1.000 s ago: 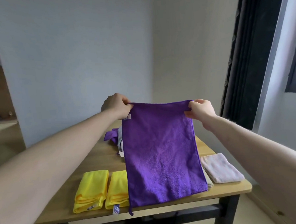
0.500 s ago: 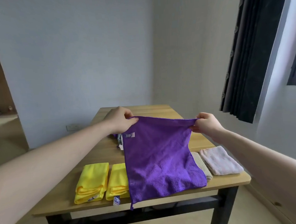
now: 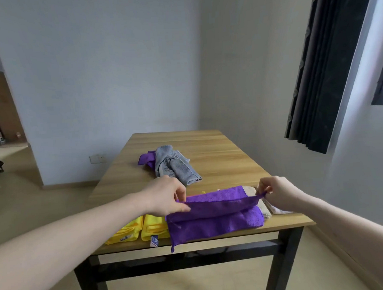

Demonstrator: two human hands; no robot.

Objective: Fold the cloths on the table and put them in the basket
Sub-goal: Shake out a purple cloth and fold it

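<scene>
A purple cloth (image 3: pixel 214 223) lies at the near edge of the wooden table (image 3: pixel 220 156), its top part doubled over towards me. My left hand (image 3: pixel 166 198) pinches the cloth's left corner and my right hand (image 3: pixel 277 192) pinches the right corner, both just above the table. Two folded yellow cloths (image 3: pixel 141 229) lie left of it. A folded pale cloth (image 3: pixel 267 211) sits at the right, partly under my right hand. Further back lie a crumpled grey cloth (image 3: pixel 174 165) and another purple cloth (image 3: pixel 147 159). No basket is in view.
The table stands by a white wall, with a dark curtain (image 3: pixel 324 67) at the right. The far half of the tabletop is bare wood. Floor shows on the left and below the table's dark frame (image 3: pixel 188 264).
Both hands have come down from chest height to the table, laying the hanging purple cloth flat and doubling its top over. The grey cloth behind has come into sight.
</scene>
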